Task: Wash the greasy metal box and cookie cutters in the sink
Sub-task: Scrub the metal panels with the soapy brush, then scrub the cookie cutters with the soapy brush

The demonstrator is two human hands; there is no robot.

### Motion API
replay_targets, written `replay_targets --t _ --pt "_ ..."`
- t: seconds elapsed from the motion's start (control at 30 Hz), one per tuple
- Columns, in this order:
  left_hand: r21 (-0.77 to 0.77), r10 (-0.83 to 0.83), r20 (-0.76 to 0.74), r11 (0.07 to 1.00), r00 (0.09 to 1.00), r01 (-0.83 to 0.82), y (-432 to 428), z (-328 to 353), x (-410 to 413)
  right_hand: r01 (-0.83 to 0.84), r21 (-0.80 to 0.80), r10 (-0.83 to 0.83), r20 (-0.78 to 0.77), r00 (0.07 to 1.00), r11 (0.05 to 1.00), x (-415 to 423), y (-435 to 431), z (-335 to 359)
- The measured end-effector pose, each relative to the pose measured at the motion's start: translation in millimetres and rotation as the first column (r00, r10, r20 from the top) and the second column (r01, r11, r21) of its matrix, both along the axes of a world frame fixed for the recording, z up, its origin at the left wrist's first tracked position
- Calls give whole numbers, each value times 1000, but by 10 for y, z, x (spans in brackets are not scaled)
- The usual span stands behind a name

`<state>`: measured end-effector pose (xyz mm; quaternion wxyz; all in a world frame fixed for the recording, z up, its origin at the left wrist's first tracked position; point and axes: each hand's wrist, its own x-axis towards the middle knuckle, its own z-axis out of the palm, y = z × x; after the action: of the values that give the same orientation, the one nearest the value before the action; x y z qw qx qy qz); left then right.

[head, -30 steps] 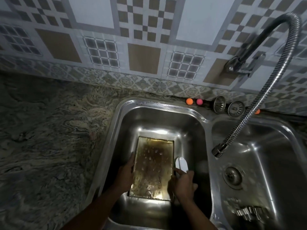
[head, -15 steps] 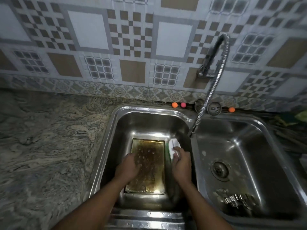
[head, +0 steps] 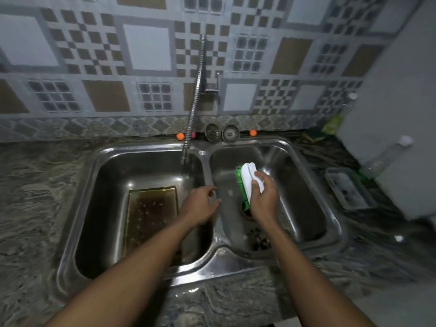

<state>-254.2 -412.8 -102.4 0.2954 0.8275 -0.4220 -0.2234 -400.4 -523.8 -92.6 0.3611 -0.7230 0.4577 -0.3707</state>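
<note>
Metal box (head: pixel 152 213) lay flat on the bottom of the left basin of the sink (head: pixel 141 147), its brown, greasy inside facing up, apart from both hands. The left hand (head: pixel 200 205) was just right of it, over the divider between the two basins, with its fingers loosely curled and nothing in them; whether it touched the steel could not be told. The right hand (head: pixel 264 197) was over the right basin, its fingers and thumb wrapped round the white handle of a brush (head: pixel 247 178) whose green bristles faced left. The brush hung above the drain (head: pixel 246 212) of that basin. Nearer the person, on the same basin's floor, the cookie cutters (head: pixel 259 241) showed only as a dark, blurred cluster.

At the far side, a coiled faucet hose (head: pixel 195 97) came down from the tiled wall (head: pixel 146 48) and ended over the far right corner of the left basin. Two round strainers (head: pixel 213 132) leaned against the wall behind the sink, with orange balls (head: pixel 180 136) on either side of them. A patterned stone countertop (head: pixel 35 197) surrounded the sink. To the right on it sat a clear plastic tray (head: pixel 349 192), and farther back a clear bottle (head: pixel 387 156).
</note>
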Motion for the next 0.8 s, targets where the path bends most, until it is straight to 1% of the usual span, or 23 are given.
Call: replay_targets --t 0.07,0.13,0.23,0.33,0.47,0.57,0.67,0.8 --pt "3 -35 1 999 999 35 -227 -26 -222 17 -28 -17 0 1000 999 -277 -192 37" --pt "23 -69 -27 997 997 70 -469 -83 -476 23 -31 -24 -32 999 999 -547 -433 32" --pt "130 -105 -36 986 994 109 -854 -228 -871 -3 -33 2 -44 999 999 -917 -842 19" --pt "257 -54 -50 964 997 65 -1210 -493 -1240 -40 -16 39 -54 998 999 -1250 -1311 38" --pt "426 38 -91 905 995 5 -1568 -830 -1575 -75 -11 74 -74 995 997 -1580 -1945 100" --pt "502 95 -103 865 990 -31 -1712 -947 -1762 -84 -27 80 -118 990 996 -1843 -2358 133" --pt "539 139 -68 838 988 -81 -1830 -1047 -1871 -52 -49 42 -196 980 997 -2113 -2687 122" --pt "624 119 -67 780 991 -52 -1975 -1131 -1882 -9 -18 5 -238 971 1000 -2404 -2867 -15"
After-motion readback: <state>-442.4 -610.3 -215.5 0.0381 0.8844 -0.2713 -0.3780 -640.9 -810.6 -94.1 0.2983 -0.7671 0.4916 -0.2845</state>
